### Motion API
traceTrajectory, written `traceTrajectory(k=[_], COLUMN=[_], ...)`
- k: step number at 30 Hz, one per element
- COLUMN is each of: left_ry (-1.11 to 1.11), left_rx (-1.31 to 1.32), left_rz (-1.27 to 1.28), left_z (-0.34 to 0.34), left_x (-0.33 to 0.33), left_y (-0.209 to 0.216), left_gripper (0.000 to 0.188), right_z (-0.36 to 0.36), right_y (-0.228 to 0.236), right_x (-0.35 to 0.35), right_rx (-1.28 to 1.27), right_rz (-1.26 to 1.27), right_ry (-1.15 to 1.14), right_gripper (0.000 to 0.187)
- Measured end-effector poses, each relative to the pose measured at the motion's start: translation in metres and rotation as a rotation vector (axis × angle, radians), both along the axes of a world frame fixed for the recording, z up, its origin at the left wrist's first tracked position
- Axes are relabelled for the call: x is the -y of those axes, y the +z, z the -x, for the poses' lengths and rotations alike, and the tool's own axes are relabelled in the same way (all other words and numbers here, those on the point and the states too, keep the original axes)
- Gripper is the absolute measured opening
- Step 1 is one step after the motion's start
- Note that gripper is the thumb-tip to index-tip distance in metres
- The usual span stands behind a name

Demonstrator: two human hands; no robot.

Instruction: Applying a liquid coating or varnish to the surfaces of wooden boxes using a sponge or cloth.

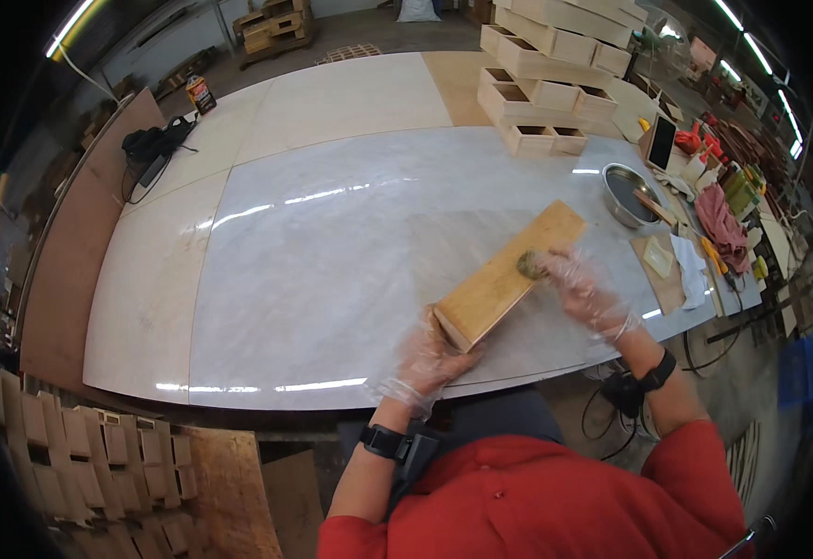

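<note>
A long, narrow wooden box (490,293), its upper face a glossy yellow-brown, lies slantwise over the front part of the table. My left hand (425,359), in a clear plastic glove, grips its near left end. In my right hand (583,287), gloved the same way, is a small greenish sponge (528,265), pressed against the upper face toward the far right end. Fingers of the right hand curl round the sponge and partly hide it. The box's underside is out of sight.
Pale wooden boxes (555,93) are stacked at the back right. Nearby stand a metal bowl (619,212) of dark liquid with a wooden-handled tool across its rim, a dark-screened device (663,142), a white cloth (689,270) and a pink cloth (721,216). A black bag (153,144) lies far left.
</note>
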State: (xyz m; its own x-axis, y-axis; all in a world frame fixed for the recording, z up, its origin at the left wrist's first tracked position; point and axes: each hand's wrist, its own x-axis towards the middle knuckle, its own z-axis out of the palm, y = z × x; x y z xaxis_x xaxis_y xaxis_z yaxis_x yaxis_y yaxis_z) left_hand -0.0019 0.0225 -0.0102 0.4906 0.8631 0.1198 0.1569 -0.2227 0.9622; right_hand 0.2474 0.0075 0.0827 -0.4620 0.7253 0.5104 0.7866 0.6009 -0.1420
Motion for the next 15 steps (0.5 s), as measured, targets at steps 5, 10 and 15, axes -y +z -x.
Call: traceTrajectory(k=[5,10,15], left_ry=[0.009,0.038,0.114], left_rx=[0.111,0.020,-0.093], left_rz=[0.120,0.021,-0.113], left_z=[-0.002,0.002,0.002], left_x=[0.004,0.003,0.003], left_y=[0.008,0.000,0.002], left_gripper=[0.075,0.071,0.068], right_z=[0.043,0.019,-0.002], right_y=[0.006,0.005,0.004], right_x=[0.018,0.007,0.009], right_rx=[0.055,0.150,0.157], right_rz=[-0.114,0.093,-0.037], right_ry=[0.148,0.220,0.109], right_gripper=[0.030,0.035,0.040])
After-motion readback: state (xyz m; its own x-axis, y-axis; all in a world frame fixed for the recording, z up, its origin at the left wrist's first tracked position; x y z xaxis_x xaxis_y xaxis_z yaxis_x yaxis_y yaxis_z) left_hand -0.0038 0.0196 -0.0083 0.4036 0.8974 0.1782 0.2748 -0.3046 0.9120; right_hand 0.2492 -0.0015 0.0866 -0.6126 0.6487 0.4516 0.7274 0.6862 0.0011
